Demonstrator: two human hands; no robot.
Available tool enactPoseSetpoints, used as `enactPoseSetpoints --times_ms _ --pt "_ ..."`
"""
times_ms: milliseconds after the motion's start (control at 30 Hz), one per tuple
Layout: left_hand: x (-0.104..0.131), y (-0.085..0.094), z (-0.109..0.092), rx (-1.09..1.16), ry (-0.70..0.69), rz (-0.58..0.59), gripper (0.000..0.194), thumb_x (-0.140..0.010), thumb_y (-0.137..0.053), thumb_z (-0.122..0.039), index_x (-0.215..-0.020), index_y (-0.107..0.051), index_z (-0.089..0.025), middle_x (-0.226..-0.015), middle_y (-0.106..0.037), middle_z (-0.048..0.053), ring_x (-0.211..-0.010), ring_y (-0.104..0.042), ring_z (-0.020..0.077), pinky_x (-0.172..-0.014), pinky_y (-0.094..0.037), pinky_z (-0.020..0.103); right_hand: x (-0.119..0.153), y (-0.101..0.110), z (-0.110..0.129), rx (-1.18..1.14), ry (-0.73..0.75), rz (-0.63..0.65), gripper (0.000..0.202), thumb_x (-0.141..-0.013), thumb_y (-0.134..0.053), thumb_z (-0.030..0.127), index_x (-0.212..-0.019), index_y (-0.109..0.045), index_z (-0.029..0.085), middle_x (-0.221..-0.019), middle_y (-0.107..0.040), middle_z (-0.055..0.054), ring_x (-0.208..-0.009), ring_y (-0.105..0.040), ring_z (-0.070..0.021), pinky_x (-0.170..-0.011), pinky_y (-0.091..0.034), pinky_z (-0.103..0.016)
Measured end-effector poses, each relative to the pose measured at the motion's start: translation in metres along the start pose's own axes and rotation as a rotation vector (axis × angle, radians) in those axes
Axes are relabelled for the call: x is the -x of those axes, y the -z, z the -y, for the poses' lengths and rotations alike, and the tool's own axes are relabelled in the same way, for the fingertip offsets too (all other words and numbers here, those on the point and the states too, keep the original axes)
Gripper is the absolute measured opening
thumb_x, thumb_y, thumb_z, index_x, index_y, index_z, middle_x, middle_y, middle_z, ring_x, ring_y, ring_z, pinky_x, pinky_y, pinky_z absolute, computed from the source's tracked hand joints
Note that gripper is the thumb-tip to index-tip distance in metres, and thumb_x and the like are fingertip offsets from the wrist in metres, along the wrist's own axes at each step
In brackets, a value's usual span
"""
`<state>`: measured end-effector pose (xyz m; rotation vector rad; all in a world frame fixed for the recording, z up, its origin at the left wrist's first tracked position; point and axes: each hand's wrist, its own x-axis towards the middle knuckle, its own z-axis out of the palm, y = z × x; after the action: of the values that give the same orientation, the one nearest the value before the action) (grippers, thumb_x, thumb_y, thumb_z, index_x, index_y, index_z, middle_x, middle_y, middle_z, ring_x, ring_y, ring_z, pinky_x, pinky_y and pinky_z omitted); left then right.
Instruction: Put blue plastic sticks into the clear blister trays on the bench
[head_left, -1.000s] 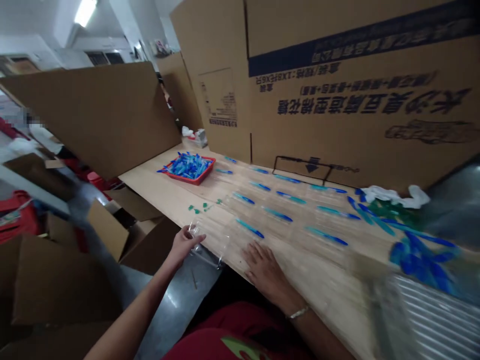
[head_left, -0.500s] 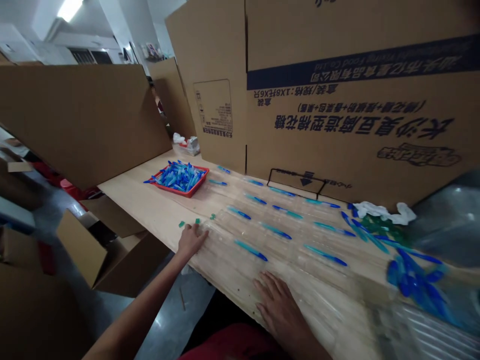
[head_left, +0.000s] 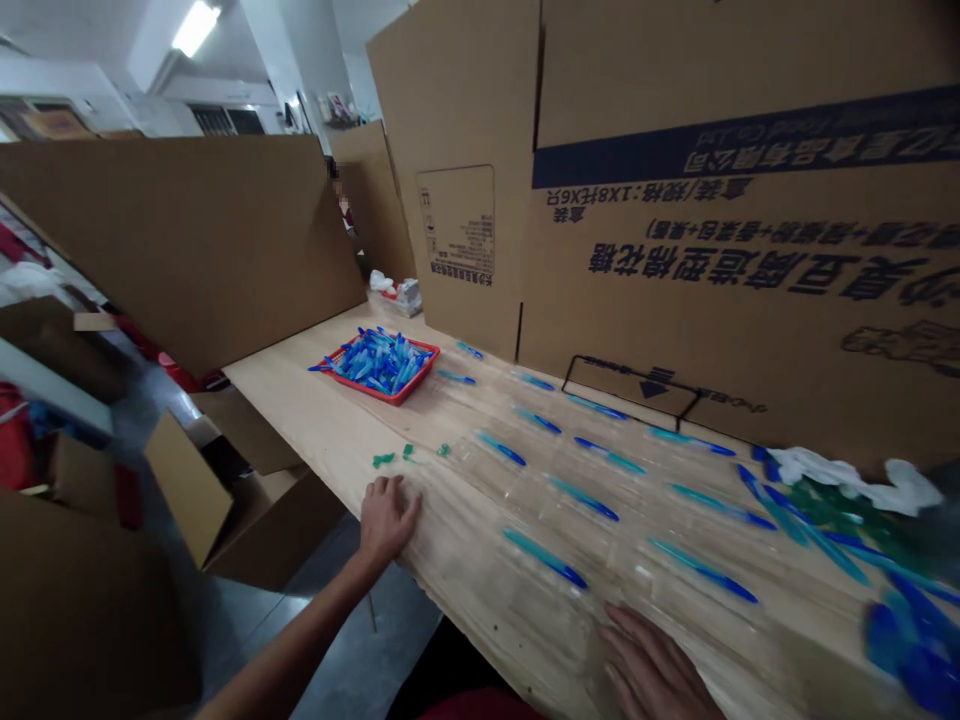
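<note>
My left hand (head_left: 388, 517) rests palm down at the near edge of the wooden table (head_left: 315, 420), on the end of a clear plastic sleeve (head_left: 450, 490). My right hand (head_left: 656, 670) lies flat, fingers spread, on the clear sleeves at the bottom of the view. Rows of clear sleeves holding blue and teal pens (head_left: 545, 557) cover the table between and beyond the hands. A few small green caps (head_left: 384, 460) lie just past my left hand.
A red tray (head_left: 382, 365) full of blue pens sits at the far left of the table. Large cardboard sheets (head_left: 675, 200) stand along the back and left. Loose blue and green pens (head_left: 840, 530) and white cloth (head_left: 847, 470) lie at right. Open cardboard boxes (head_left: 210, 490) stand on the floor at left.
My left hand brought a clear sleeve up from the table's edge and now presses flat on it. My right hand slid right and nearer. The view swung slightly.
</note>
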<state>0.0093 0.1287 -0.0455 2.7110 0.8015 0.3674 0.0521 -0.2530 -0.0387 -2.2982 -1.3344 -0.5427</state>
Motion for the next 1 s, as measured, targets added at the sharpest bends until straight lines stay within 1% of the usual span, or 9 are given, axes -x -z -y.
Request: enactPoseSetpoints --times_ms 100,200,300,433,567,667,733,833,1000 --pt "0.006 -0.010 0.004 0.052 0.029 -0.120 0.042 -0.086 -0.053 -0.044 -0.115 -0.060 -0.015 -0.105 -0.058 0.012 -0.099 -0.054 0.0294 -0.091 -0.046 0.046 -0.070 -0.022 0.011 -0.138 -0.034 0.061 0.027 -0.092 -0.045 0.022 -0.111 -0.064 0.023 -0.114 -0.068 -0.005 -0.102 -0.063 -0.0206 -0.084 -0.054 -0.034" --pt "-0.008 -0.007 0.017 0.094 0.078 -0.232 0.041 -0.089 -0.050 -0.039 -0.121 -0.056 -0.014 -0.113 -0.055 0.014 -0.108 -0.051 0.0288 -0.098 -0.043 0.048 -0.151 -0.051 0.022 -0.213 -0.029 0.278 0.027 -0.090 -0.046 0.014 -0.108 -0.066 0.021 -0.115 -0.066 -0.007 -0.104 -0.061 -0.0218 -0.091 -0.049 -0.037" --pt "-0.034 0.006 0.041 0.074 0.149 -0.102 0.050 -0.085 -0.052 -0.025 -0.131 -0.047 -0.008 -0.123 -0.052 0.019 -0.115 -0.050 0.0289 -0.100 -0.042 0.047 -0.227 -0.080 0.026 -0.152 0.036 0.493 0.027 -0.092 -0.043 0.012 -0.104 -0.066 0.020 -0.115 -0.065 -0.008 -0.108 -0.057 -0.0228 -0.094 -0.044 -0.039" --pt "-0.066 0.018 0.064 0.084 0.058 0.146 0.056 -0.075 -0.058 -0.012 -0.130 -0.049 -0.008 -0.108 -0.059 0.014 -0.095 -0.058 0.0223 -0.091 -0.049 0.038 -0.294 -0.119 0.026 -0.062 0.110 0.687 0.030 -0.093 -0.038 0.009 -0.106 -0.065 0.015 -0.112 -0.065 -0.012 -0.108 -0.058 -0.0252 -0.091 -0.043 -0.039" --pt "-0.083 0.017 0.064 0.110 -0.059 0.290 0.057 -0.071 -0.051 -0.001 -0.127 -0.052 -0.010 -0.100 -0.058 0.009 -0.081 -0.059 0.0151 -0.079 -0.051 0.029 -0.316 -0.154 0.026 -0.081 0.094 0.814 0.032 -0.085 -0.042 0.001 -0.102 -0.067 0.008 -0.108 -0.066 -0.019 -0.099 -0.064 -0.0266 -0.077 -0.046 -0.034" --pt "-0.090 0.012 0.057 0.129 -0.158 0.357 0.065 -0.069 -0.057 -0.004 -0.132 -0.049 -0.018 -0.104 -0.055 0.006 -0.085 -0.058 0.0154 -0.082 -0.051 0.030 -0.315 -0.170 0.026 -0.150 0.102 0.843 0.031 -0.084 -0.047 0.003 -0.104 -0.067 0.013 -0.108 -0.068 -0.014 -0.101 -0.064 -0.0234 -0.077 -0.046 -0.028" --pt "-0.094 0.009 0.052 0.143 -0.227 0.379 0.058 -0.071 -0.063 -0.012 -0.127 -0.055 -0.022 -0.106 -0.054 0.006 -0.092 -0.056 0.0185 -0.087 -0.049 0.033 -0.312 -0.175 0.026 -0.209 0.118 0.844 0.029 -0.083 -0.056 0.010 -0.109 -0.065 0.019 -0.112 -0.067 -0.009 -0.103 -0.063 -0.0217 -0.080 -0.045 -0.026" --pt "-0.101 0.003 0.047 0.181 -0.263 0.374 0.028 -0.078 -0.056 -0.014 -0.102 -0.066 -0.021 -0.098 -0.054 0.006 -0.092 -0.054 0.0192 -0.088 -0.047 0.033 -0.309 -0.178 0.028 -0.266 0.120 0.846 0.033 -0.080 -0.066 0.021 -0.113 -0.064 0.022 -0.115 -0.064 -0.009 -0.100 -0.064 -0.0231 -0.080 -0.045 -0.027" --pt "-0.107 -0.002 0.052 0.279 -0.155 0.262 0.019 -0.076 -0.049 -0.008 -0.084 -0.063 -0.018 -0.088 -0.052 0.003 -0.080 -0.055 0.0152 -0.078 -0.047 0.029 -0.312 -0.183 0.035 -0.329 0.038 0.823 0.024 -0.086 -0.051 0.013 -0.102 -0.069 0.018 -0.109 -0.065 -0.012 -0.096 -0.064 -0.0237 -0.081 -0.045 -0.030"
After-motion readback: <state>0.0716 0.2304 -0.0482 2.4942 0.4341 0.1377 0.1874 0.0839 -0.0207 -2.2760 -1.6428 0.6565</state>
